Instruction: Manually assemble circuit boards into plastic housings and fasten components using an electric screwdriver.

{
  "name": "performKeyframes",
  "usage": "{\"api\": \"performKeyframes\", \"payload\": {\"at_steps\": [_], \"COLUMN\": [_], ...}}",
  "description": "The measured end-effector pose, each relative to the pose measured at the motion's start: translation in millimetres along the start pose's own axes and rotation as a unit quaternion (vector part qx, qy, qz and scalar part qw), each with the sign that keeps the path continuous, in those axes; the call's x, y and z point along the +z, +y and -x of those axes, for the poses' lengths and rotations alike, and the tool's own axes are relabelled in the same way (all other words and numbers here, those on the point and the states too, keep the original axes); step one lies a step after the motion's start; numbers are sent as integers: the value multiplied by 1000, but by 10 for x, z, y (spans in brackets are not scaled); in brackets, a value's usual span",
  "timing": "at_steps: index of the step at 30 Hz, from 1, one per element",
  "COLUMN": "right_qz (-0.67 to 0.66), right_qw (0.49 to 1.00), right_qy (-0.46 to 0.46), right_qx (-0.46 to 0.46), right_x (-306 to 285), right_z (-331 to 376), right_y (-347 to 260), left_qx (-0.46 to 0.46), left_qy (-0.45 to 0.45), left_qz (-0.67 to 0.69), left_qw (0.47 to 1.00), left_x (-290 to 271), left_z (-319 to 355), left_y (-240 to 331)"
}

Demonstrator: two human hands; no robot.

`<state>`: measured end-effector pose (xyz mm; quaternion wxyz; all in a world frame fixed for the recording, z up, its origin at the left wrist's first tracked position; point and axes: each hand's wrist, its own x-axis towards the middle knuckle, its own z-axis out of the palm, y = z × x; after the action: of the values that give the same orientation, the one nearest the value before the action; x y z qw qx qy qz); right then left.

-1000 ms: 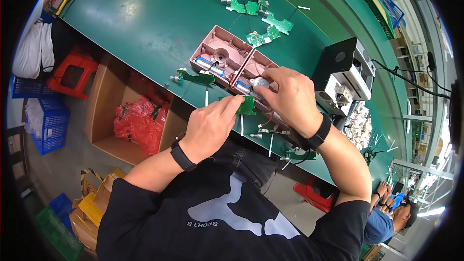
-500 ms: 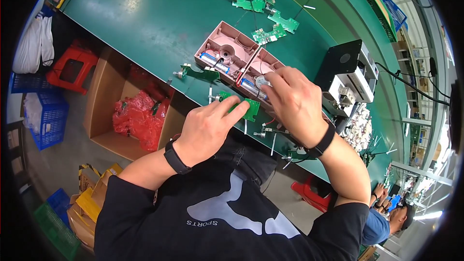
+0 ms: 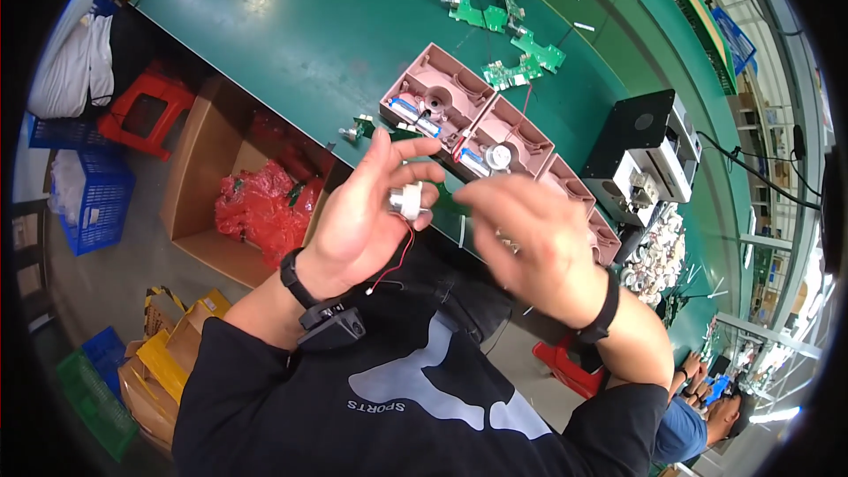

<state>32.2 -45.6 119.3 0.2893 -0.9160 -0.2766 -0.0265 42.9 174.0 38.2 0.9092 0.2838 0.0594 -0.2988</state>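
Note:
My left hand [image 3: 349, 225] is turned palm up at the table's front edge. Its curled fingers hold a small white round part [image 3: 408, 201] with a red wire hanging down. Beside it is my right hand [image 3: 539, 243], fingers stretched and thumb apart, somewhat blurred; nothing shows in it. Beyond the hands stand pink plastic housings in a row. The left housing [image 3: 452, 79] contains a blue cylindrical cell [image 3: 415, 115]. A second housing [image 3: 527, 128] holds another blue cell and a white round part [image 3: 497, 157]. My right hand partly hides a third housing [image 3: 565, 184].
Several green circuit boards [image 3: 477, 14] lie across the far side of the green table [image 3: 265, 53]. A black-and-grey machine [image 3: 640, 146] stands right, beside a heap of white parts [image 3: 655, 256]. Below left, a cardboard box [image 3: 199, 185] holds red plastic bags [image 3: 265, 208].
My left hand has left the green board, turned palm up and now holds the white part. My right hand has withdrawn from the second housing toward me. The view has shifted slightly.

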Motion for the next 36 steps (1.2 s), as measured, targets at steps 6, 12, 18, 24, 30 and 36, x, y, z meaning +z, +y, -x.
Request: {"api": "performKeyframes", "payload": {"at_steps": [6, 12, 18, 24, 30, 36], "right_qz": [14, 14, -50, -21, -14, 24], "right_qw": [992, 991, 997, 999, 999, 999], "right_qy": [-48, -27, 6, 16, 29, 0], "right_qx": [-117, -130, -63, -20, 31, 42], "right_x": [178, 228, 205, 231, 92, 32], "right_z": [-145, -102, -120, -224, -432, -639], "right_y": [-129, -16, -55, -206, -49, 305], "left_qx": [-33, 46, 203, 350, 421, 421], "left_qy": [14, -35, -14, 54, 69, 8], "left_qz": [52, 18, -268, -533, -577, -740], "left_qw": [998, 998, 942, 769, 696, 524], "left_x": [114, 161, 5, 36, 36, -222], "left_z": [-10, 117, 227, 195, -46, -630], "left_y": [-145, -300, -304, -286, 58, 581]}}
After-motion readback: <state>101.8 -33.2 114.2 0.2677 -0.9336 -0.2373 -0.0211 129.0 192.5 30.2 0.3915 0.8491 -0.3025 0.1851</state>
